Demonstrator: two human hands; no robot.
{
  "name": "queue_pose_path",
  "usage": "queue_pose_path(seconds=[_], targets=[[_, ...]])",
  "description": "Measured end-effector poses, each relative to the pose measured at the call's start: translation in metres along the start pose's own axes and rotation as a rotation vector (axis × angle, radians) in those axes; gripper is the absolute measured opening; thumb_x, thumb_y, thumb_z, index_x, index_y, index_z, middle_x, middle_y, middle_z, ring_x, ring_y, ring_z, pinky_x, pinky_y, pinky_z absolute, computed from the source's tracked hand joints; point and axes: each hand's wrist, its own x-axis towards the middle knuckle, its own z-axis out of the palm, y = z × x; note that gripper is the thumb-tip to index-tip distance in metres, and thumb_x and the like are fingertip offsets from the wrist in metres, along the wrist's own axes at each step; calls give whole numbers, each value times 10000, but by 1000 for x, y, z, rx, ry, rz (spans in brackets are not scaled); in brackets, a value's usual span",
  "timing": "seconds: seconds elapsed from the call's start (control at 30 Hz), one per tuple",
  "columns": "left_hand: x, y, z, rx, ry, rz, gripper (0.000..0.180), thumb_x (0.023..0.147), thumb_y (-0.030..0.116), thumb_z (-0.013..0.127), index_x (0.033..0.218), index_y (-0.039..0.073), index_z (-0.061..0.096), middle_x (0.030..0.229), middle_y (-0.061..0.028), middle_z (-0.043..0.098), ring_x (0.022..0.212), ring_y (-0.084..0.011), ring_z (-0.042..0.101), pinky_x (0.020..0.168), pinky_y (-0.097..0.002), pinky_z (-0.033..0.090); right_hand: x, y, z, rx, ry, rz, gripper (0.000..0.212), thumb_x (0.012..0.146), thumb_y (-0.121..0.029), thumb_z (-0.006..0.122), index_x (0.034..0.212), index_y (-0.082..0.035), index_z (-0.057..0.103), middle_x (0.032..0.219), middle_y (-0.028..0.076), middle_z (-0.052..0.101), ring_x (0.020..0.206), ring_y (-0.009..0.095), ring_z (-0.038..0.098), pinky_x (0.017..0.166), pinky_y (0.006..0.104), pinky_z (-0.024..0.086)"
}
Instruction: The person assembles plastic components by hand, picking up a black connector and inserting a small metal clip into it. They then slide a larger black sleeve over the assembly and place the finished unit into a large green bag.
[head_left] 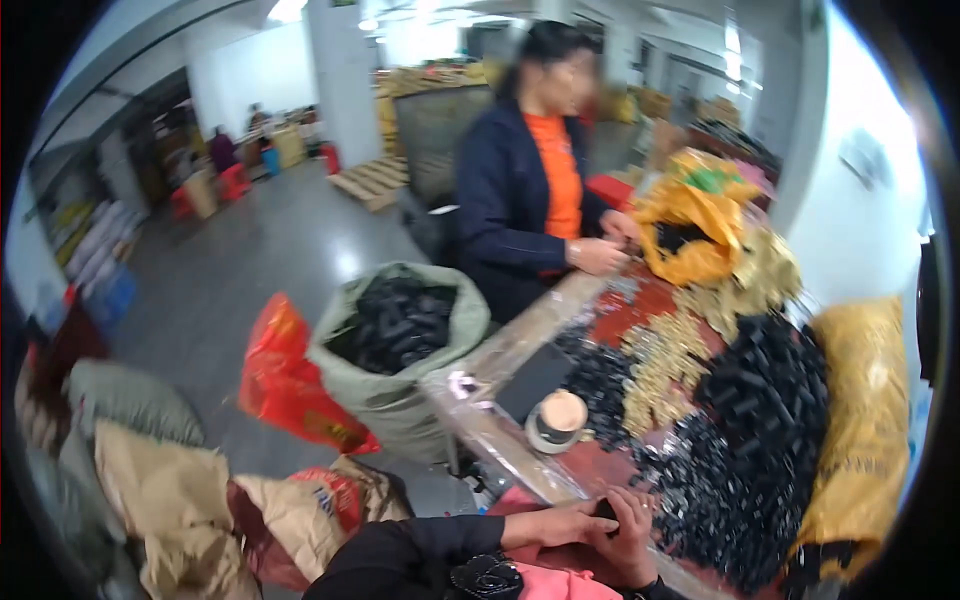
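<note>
At the near edge of the table, my left hand (562, 526) and my right hand (626, 535) meet with fingers bent inward. A small black piece (605, 509) shows between them, mostly covered by the fingers; its exact kind cannot be made out. Just beyond lies a spread of small shiny black and silver parts (690, 490). Farther right rises a heap of black tube-like pieces (765, 385), with small gold-coloured parts (660, 365) beside it. A whitish round container with a beige top (557, 420) stands by the table's left edge.
Tape-covered wooden edging (510, 470) borders the table. To its left stand an open green sack of black pieces (400, 320) and a red bag (285, 370). Yellow sacks (860, 400) line the right. Across the table, a co-worker (530, 180) works beside an open yellow bag (695, 225).
</note>
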Motion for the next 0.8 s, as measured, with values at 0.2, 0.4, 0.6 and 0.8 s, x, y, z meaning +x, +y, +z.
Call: queue_pose_path(seconds=[0.2, 0.4, 0.6, 0.8], targets=[[-54, 2, -2, -389, 0, 24, 379, 849, 253, 469, 1159, 64, 362, 1087, -83, 489, 985, -205, 496, 794, -326, 439, 9, -36, 23, 158, -55, -179, 387, 635, -168, 593, 979, -13, 504, 879, 131, 545, 783, 276, 522, 699, 372, 391], [-124, 26, 28, -310, 61, 102, 343, 846, 298, 464, 1104, 80, 404, 935, -86, 569, 797, -226, 574, 672, -323, 480, 23, -73, 25, 240, -427, -306, 481, 738, -179, 594, 1166, -69, 403, 1080, 202, 459, 967, 309, 484, 793, 362, 401], [-171, 16, 25, -359, 280, 208, 339, 835, 266, 482, 1115, 99, 389, 922, -79, 563, 750, -209, 573, 634, -315, 481, 30, -118, 47, 416, -459, -354, 427, 731, -158, 608, 1106, -22, 457, 997, 195, 509, 933, 347, 489, 777, 383, 409], [-217, 22, 13, -170, 500, 159, 329, 830, 301, 476, 1047, 54, 485, 959, -122, 586, 765, -242, 584, 764, -336, 449, 39, -151, 70, 542, -565, -386, 437, 727, -140, 609, 1113, -19, 443, 1000, 179, 503, 910, 328, 499, 779, 353, 408]])
